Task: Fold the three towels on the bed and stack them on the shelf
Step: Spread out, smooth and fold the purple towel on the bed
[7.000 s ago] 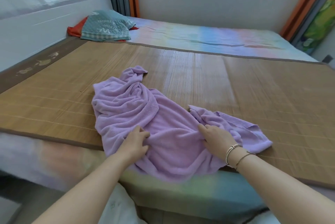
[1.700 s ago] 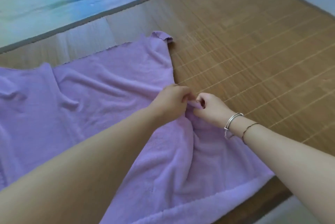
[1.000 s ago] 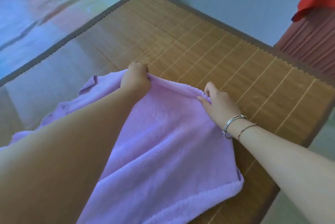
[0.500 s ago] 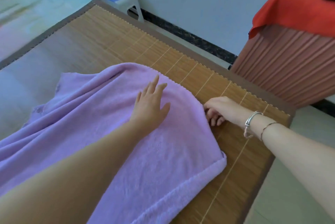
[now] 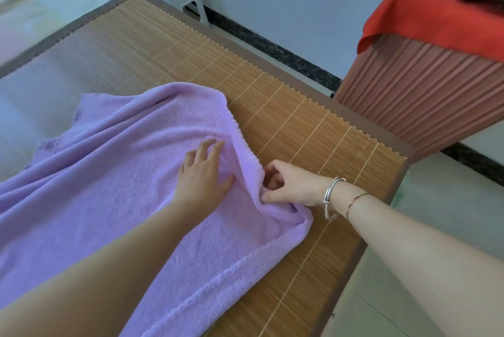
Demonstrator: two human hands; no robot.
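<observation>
- Towel, lilac, lies spread and rumpled over a bamboo mat on the bed, reaching in from nine o'clock and not yet folded.
- Left hand rests flat on the cloth near centre, fingers straight, pinning it.
- Right hand, at three o'clock of the left, pinches the towel's bunched right edge.
- Good practice, likely: keep the left palm down as an anchor and draw the edge outward toward three o'clock until ridges flatten.
- Ribbed pink cabinet under red cloth stands at two o'clock.
</observation>
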